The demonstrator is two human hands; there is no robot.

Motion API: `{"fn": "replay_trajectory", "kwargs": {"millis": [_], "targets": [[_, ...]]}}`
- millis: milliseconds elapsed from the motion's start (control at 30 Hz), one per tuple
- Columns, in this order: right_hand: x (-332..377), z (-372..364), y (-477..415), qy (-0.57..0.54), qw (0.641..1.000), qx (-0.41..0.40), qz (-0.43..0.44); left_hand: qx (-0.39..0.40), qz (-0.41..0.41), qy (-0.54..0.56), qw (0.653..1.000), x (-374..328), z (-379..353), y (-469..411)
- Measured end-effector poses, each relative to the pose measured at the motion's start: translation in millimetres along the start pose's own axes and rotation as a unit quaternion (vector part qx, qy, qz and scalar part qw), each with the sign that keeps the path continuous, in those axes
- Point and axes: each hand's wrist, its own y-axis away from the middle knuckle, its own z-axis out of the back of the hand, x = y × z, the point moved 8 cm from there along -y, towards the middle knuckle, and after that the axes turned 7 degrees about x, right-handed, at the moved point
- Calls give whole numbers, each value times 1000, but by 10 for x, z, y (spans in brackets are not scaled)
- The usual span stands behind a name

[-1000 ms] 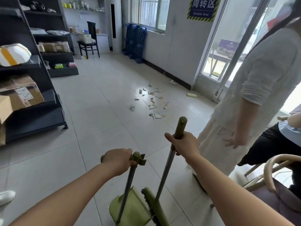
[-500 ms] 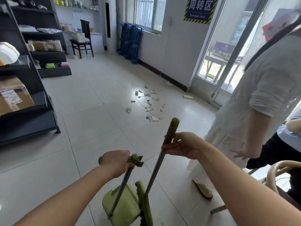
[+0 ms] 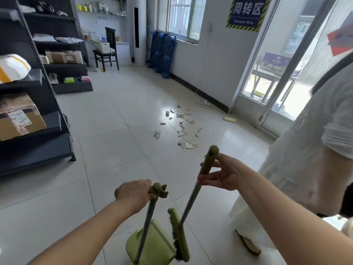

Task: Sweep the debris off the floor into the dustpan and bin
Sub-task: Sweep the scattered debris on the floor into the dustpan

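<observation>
My left hand (image 3: 133, 194) is closed around the top grip of a long-handled green dustpan (image 3: 152, 245), whose pan rests low in front of me. My right hand (image 3: 225, 176) holds the green broom (image 3: 193, 190) near the top of its handle with loosened fingers; the broom head (image 3: 179, 234) stands beside the pan. Several scraps of debris (image 3: 181, 127) lie scattered on the pale tiled floor ahead, well beyond the tools. No bin is visible.
A person in light clothes (image 3: 315, 150) stands close on my right. A dark shelf unit with cardboard boxes (image 3: 19, 119) lines the left. A glass door (image 3: 282, 73), a yellowish roll (image 3: 230, 119), a brown scrap (image 3: 248, 243) near my feet and a chair (image 3: 107, 50) farther back.
The view has moved forward and turned slightly. My right hand has loosened from a full fist to a lighter hold on the broom handle, and the broom leans more to the right.
</observation>
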Motion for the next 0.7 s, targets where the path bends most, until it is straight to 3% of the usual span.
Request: {"fn": "replay_trajectory", "kwargs": {"millis": [300, 567, 700], "targets": [[547, 186, -548, 21, 1000, -5, -5, 3, 5, 13, 1000, -186, 347, -678], [587, 347, -1281, -75, 993, 1, -89, -2, 25, 24, 999, -239, 595, -1301], [518, 351, -1579, -55, 993, -1, -104, 0, 23, 24, 999, -239, 629, -1536]]}}
